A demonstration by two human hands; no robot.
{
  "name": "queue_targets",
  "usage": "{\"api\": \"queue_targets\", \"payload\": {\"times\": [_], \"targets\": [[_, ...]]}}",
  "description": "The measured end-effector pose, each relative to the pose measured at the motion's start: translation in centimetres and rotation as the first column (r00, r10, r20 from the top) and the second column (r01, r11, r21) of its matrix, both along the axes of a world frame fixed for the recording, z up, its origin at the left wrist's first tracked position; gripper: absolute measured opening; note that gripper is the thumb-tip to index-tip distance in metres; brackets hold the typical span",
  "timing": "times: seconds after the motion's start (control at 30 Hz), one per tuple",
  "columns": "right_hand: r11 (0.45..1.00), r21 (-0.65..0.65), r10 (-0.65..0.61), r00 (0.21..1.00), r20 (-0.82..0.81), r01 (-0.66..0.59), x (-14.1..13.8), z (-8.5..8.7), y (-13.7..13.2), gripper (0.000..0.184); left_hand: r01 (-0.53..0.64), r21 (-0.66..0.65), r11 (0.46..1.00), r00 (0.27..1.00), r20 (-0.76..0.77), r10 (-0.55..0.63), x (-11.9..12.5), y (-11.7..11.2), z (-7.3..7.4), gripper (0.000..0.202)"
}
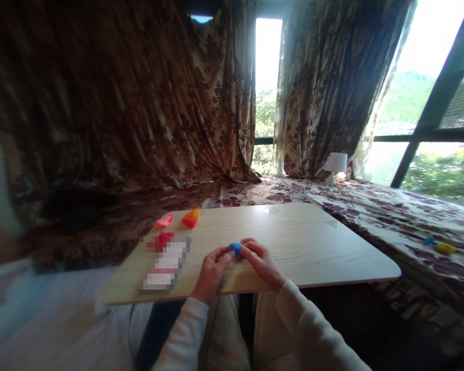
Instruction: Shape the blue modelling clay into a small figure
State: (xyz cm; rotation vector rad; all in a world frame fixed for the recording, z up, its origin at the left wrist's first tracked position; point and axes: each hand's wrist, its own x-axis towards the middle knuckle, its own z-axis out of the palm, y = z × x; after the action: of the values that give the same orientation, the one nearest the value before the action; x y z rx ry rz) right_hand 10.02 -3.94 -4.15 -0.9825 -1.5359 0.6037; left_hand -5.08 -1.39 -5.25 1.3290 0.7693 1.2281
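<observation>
Wears pale sleeves (317, 330) and light trousers (224, 335), below the near edge of a wood-grain bench (332, 252). Counting the clock from a blue lump (235, 249), holds left hand (213, 268) at eight and right hand (263, 262) at four, clamping that lump between thumbs and fingers of both, over the bench; cannot tell whether in contact with the top. On the bench, has a pixelated pale oblong (163, 270) with a pinkish band toward eight, a crumpled red piece (164, 239) at nine, a curled coral piece (164, 221) at ten and an orange-and-red lump (191, 218) toward eleven. Off the bench at three, has a yellow piece (446, 249) just beside a small blue piece (430, 240) on a floral cover (371, 206). Farther off, has a white-shaded lamp (335, 163) between one and two, floral curtains (201, 113) at eleven and one, and a narrow window (268, 72) just past twelve.
</observation>
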Motion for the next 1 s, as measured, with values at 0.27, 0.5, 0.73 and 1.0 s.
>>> {"api": "queue_targets", "payload": {"times": [0.27, 0.5, 0.73, 1.0], "targets": [[0.999, -0.038, 0.022, 0.998, -0.06, -0.025, 0.13, -0.03, -0.04, 0.026, 0.007, 0.084, 0.996, 0.995, -0.096, 0.001, -0.03, -0.03, 0.2, 0.029], [0.997, -0.063, 0.045, 0.994, -0.095, -0.051, 0.14, -0.23, 0.11, 0.022, -0.039, 0.102, 0.994, 0.988, -0.148, 0.054, -0.02, -0.04, 0.03, 0.028], [0.996, -0.071, 0.044, 0.995, -0.086, -0.05, 0.06, -0.08, -0.04, 0.017, -0.028, 0.118, 0.993, 0.984, -0.172, 0.049, -0.01, 0.24, -0.05, 0.026], [0.992, -0.089, 0.081, 0.992, -0.093, -0.089, 0.01, -0.06, 0.01, 0.018, -0.002, 0.124, 0.992, 0.978, -0.206, 0.027, 0.17, 0.06, 0.02, 0.024]]}}
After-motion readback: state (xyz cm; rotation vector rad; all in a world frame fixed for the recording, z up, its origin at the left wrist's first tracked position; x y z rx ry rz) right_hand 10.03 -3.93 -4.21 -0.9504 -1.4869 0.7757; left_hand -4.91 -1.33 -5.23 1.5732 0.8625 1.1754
